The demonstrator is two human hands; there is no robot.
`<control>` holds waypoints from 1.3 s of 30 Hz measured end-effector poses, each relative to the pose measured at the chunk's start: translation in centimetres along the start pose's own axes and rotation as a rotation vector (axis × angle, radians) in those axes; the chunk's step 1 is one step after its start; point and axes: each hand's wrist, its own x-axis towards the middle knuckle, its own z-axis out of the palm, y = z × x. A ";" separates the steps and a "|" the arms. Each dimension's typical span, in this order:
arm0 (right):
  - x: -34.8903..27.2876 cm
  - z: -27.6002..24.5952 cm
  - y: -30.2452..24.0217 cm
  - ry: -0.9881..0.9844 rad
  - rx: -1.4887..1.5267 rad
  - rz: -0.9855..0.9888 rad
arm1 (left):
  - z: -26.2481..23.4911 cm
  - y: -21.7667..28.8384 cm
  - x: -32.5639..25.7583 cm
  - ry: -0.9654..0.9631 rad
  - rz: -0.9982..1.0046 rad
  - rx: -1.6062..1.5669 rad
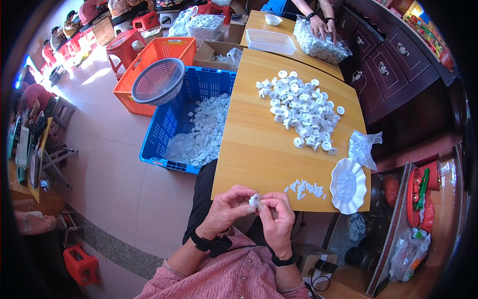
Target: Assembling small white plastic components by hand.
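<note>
Just off the near edge of the wooden table [244, 149], my left hand [228, 208] and my right hand [277, 214] meet. Between their fingertips is a small white plastic part [254, 200] with a dark spot on it; both hands pinch it. Further up the table lies a heap of white round-headed plastic parts [306, 109]. Closer to my right hand, several tiny white pegs [304, 188] are scattered. A scalloped white dish [336, 199] at the right holds more tiny pale pieces.
Left of the table stands a blue crate [149, 144] with many white parts inside. A grey colander [159, 82] rests over it and an orange crate [129, 102]. A clear plastic bag [363, 149] lies by the dish. Across the table, another person's hands [323, 27] reach into a filled bag.
</note>
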 end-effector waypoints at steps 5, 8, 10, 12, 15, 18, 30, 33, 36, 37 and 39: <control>0.1 0.4 -0.6 0.022 0.297 0.139 | 0.0 0.4 -0.1 -0.007 -0.016 -0.059; 0.1 0.6 -0.4 0.018 0.287 0.148 | -0.1 0.4 -0.2 0.006 0.009 -0.009; 0.2 0.8 -0.4 0.019 0.278 0.148 | -0.1 0.9 -0.2 0.013 0.014 0.012; 0.3 1.1 -0.3 0.024 0.267 0.149 | -0.2 1.5 -0.2 0.042 0.023 0.075; 0.3 1.1 0.3 0.073 0.288 0.166 | -1.2 2.7 0.3 0.170 0.046 0.033; 0.3 0.8 1.3 0.087 0.260 0.165 | -3.7 4.8 1.7 0.428 0.159 0.119; 0.8 -1.9 2.0 0.151 -0.056 0.061 | -3.3 7.2 8.6 0.469 0.178 0.342; 0.4 -2.7 2.0 0.185 -0.177 -0.014 | 1.1 6.6 10.4 0.159 0.052 0.590; -0.6 -3.6 2.7 0.224 -0.242 0.004 | 4.1 5.3 12.7 -0.074 0.171 1.078; -0.8 -3.9 2.6 0.228 -0.243 0.006 | 4.6 4.6 13.5 -0.078 0.170 1.078; -1.2 -4.6 2.6 0.284 -0.241 0.045 | 5.3 3.0 15.3 -0.219 0.347 1.266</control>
